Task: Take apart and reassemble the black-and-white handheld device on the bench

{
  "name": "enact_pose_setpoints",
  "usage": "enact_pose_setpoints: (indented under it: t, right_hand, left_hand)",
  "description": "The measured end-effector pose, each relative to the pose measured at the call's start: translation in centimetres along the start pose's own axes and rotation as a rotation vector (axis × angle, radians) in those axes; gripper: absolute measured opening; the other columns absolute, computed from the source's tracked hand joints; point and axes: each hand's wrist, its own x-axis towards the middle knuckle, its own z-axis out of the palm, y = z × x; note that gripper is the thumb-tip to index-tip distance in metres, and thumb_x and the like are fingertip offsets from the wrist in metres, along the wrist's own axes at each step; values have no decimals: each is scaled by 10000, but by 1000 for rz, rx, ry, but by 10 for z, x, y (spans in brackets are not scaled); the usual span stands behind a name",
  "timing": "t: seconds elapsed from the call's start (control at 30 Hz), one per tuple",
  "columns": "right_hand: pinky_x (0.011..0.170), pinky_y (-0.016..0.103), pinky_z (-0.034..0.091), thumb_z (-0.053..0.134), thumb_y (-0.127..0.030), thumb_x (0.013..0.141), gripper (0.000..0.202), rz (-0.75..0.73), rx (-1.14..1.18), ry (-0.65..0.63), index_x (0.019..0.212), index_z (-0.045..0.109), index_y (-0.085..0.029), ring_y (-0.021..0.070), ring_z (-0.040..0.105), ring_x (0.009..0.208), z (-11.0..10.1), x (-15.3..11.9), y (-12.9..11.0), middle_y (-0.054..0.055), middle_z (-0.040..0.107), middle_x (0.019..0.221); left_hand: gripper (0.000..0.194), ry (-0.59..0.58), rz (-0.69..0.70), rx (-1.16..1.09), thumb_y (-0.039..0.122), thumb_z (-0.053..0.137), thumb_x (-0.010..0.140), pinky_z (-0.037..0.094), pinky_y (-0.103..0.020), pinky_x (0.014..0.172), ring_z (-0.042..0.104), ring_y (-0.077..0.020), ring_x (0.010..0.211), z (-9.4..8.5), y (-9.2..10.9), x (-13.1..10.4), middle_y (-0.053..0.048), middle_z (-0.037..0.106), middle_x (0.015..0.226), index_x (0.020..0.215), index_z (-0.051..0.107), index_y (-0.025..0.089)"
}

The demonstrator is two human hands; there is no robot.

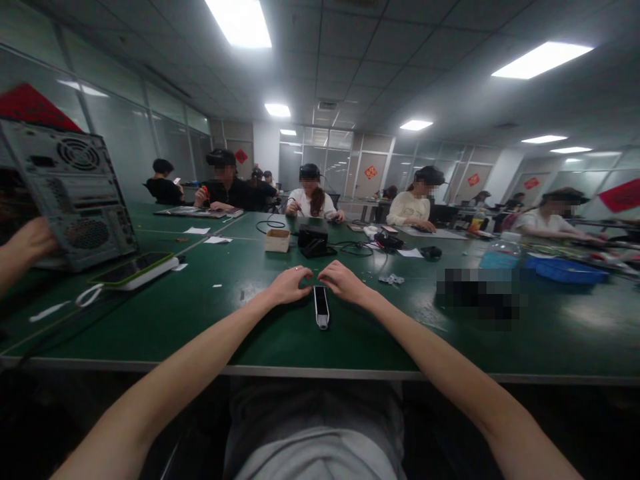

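Note:
A small oblong handheld device (321,308), white with a long black face, lies on the green table in front of me. My left hand (291,285) is at its far left side, palm down, with thumb and fingers curved and apart. Opposite it, my right hand (345,281) rests by the device's far right corner, fingers bent and loosely spread. Nothing shows in either hand. Whether a fingertip touches the device is hard to make out.
At left, another person's hand (33,243) is at an upright computer case (90,200), near a green-edged tablet-like device (133,270). Ahead are a small open box (277,241), a black device (313,239) and cables. A blue tray (567,269) and a large bottle (501,252) stand right.

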Motion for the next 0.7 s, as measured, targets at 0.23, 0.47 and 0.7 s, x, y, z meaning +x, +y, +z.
enact_pose_setpoints:
  t: [0.23,0.47,0.7]
  right_hand:
    - [735,273,429,565,-147,815,91,195,172,130,834,642,-191,155,542,799,8,2,-14,30,653,814]
    - [688,245,441,549,-196,794,107,301,300,152,886,599,-182,133,579,767,11,2,-19,19,648,837]
    - [664,234,436,558,-163,759,86,317,314,145,834,600,-172,125,568,725,8,2,-22,13,644,794]
  left_hand:
    - [238,110,29,-38,323,607,778,428,-251,692,560,-150,793,-6,13,1,-13,583,903,960,527,192]
    - [116,121,3,-4,274,584,812,399,-234,647,566,-143,751,0,17,0,1,588,842,886,546,194]
    - [73,114,-2,-7,249,569,818,407,-235,666,572,-141,753,-2,18,-1,5,613,848,877,572,206]
